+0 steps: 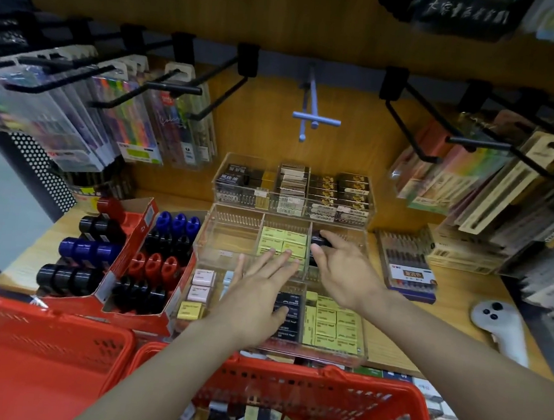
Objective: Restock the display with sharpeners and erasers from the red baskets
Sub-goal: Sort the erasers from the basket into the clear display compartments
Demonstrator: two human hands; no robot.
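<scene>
Head view, right hand: the right hand (340,269) reaches into the right compartment of the middle tier of the clear display tray (234,221), fingers curled round a dark eraser (320,239) that it is setting in there.
Head view, left hand: the left hand (258,288) lies flat with fingers spread wide, holding nothing, its fingertips over the yellow erasers (283,242) in the middle compartment and its palm over the front tier.
Head view, stock: the right red basket (386,400) at the near edge holds a loose heap of black, yellow and pink erasers; the left red basket (23,338) beside it shows only bare floor from here.
Head view, sharpeners: black, blue and red sharpeners (161,256) stand in red card boxes at the left of the shelf, touching the tray's left wall.
Risk, wrong slot: the dark eraser could land crooked or slip over the divider onto the yellow ones, I'd judge, since the slot is tight and the hand hides it.
Risk, left hand: if that flat hand presses or drags, it may shove the neat yellow rows askew.
Risk, tray: it sits near the shelf's front edge; a firm push could slide it.
Risk, sleeves of stock: the forearms cross above the basket rim, so pulling back low could tip erasers out.
</scene>
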